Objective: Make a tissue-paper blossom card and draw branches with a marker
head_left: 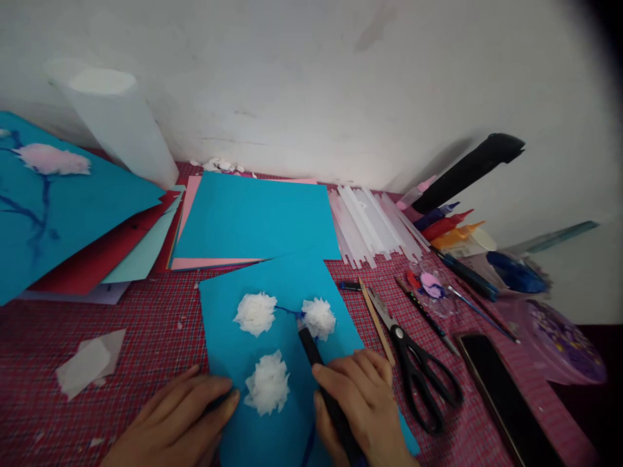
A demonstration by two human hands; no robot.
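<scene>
My right hand point(357, 405) grips a thick black marker point(316, 357). Its tip meets the blue sheet point(219, 318) at the left edge of the right-hand white paper flower point(318, 318). A thin dark blue line point(288, 311) runs from there to the upper left paper flower point(256, 314). Below sits another paper flower point(267, 383), with more blue strokes point(309, 444) partly hidden by my right hand. On the sheet's left side rests my left hand point(178, 415), thumb and fingers closed on a small dark thing point(217, 397) whose kind is mostly hidden.
Right of the sheet lie scissors point(409, 370), a wooden stick point(377, 321), paintbrushes and a phone point(506, 402). Behind are stacked coloured sheets point(257, 217) and translucent sticks point(370, 224). A painted blue sheet point(97, 194) stands at left, before a white roll point(121, 130). Paint tubes point(448, 224) lie at right.
</scene>
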